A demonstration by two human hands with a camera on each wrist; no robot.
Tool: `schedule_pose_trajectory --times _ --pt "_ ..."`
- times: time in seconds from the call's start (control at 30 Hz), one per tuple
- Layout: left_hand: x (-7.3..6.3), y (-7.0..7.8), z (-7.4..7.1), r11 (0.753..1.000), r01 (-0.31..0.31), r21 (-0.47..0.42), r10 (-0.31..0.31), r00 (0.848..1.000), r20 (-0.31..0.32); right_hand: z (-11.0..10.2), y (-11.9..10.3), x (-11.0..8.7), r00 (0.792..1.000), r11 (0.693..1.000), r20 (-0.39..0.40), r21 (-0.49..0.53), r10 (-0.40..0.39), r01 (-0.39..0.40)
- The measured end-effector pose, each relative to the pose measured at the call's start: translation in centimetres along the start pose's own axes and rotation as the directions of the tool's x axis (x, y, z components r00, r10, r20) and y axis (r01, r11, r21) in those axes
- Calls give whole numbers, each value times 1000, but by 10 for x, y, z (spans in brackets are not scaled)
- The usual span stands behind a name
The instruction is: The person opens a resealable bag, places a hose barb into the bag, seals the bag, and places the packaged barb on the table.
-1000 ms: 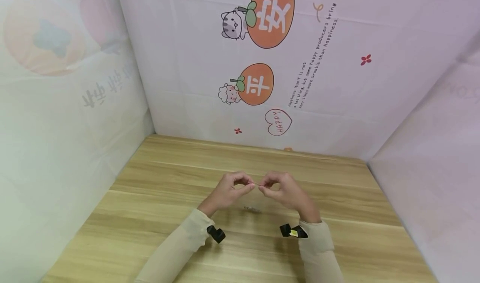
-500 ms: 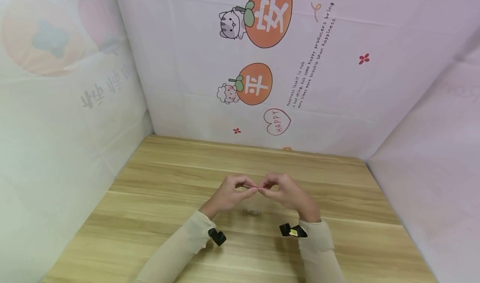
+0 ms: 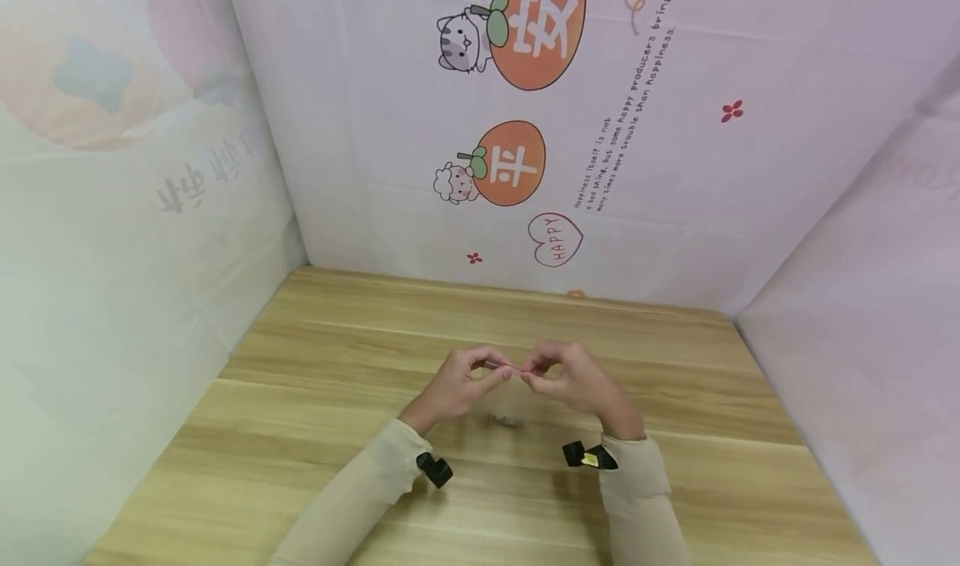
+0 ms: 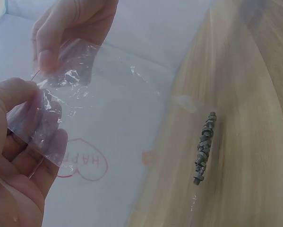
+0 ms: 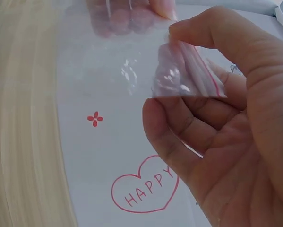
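My left hand (image 3: 459,387) and right hand (image 3: 573,380) face each other above the table. Between thumbs and forefingers they pinch the top edge of a clear zip-lock bag (image 5: 129,71). A thin red line runs along that edge in the right wrist view. Through the film in the left wrist view a row of small dark metal pieces (image 4: 205,149) shows, like bolts or nuts; it appears to lie at the bag's bottom. From the head these pieces look like a small grey blur below the hands. Whether the seal is parted cannot be seen.
A wood-grain table (image 3: 337,324) lies beneath the hands. White printed cloth walls (image 3: 375,132) stand at the back and on both sides. Each wrist bears a black camera, one of them the left wrist camera (image 3: 434,469).
The fingertips of both hands came together half a second ago and now stand slightly apart along the bag's edge. The grey pieces below have shifted and tilted a little.
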State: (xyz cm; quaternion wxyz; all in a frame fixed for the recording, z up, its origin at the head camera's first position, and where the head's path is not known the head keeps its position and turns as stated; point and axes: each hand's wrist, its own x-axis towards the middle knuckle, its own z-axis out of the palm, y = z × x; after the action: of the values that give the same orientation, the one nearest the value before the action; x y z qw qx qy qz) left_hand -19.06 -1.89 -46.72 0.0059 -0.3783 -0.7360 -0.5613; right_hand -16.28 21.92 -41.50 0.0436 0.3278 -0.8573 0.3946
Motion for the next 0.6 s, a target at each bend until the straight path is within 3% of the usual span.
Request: schedule_pose_trajectory --times 0.27,0.6 --pt "0 1 0 999 24 -21 -25 999 -29 -6 0 -4 999 999 15 4 40 -41" --pt "1 1 1 993 29 -111 -30 1000 -7 -1 -2 -2 998 999 47 20 44 -45"
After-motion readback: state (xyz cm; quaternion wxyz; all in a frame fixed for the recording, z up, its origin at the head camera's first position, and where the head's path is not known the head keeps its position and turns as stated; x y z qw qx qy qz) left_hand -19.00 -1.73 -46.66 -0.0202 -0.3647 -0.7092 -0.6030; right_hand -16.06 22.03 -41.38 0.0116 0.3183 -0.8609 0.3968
